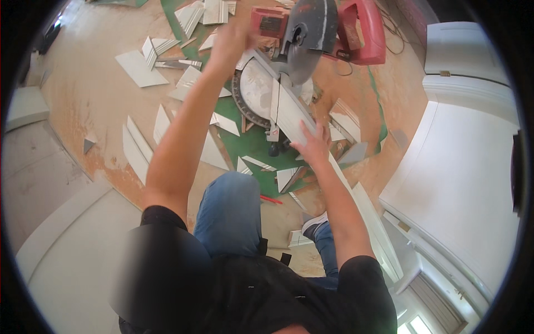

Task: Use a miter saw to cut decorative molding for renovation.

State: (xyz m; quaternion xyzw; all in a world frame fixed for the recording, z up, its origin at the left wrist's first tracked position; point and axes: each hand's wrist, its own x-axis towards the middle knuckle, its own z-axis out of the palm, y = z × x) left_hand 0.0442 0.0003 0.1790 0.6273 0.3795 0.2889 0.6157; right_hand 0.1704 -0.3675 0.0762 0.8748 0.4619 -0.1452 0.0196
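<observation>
A miter saw [258, 89] with a round, scale-edged base sits on the floor ahead of me. Its dark guard and blade [307, 47] stand over a white moulding strip [289, 111] lying across the base. My right hand [312, 142] grips this strip at the near right of the saw, thumb on one side and fingers on top. Past that hand the strip seems to run on under my forearm. My left hand [229, 49] is blurred, beside the far left end of the saw's fence; its fingers are too smeared to read.
White moulding offcuts [142, 68] litter the floor and a green sheet [245, 147] beneath the saw. A red pencil-like stick [271, 199] lies by my knee. Large white panels [450, 161] stand at the right, pale ones [67, 239] at the left. A cord [396, 39] trails behind the saw.
</observation>
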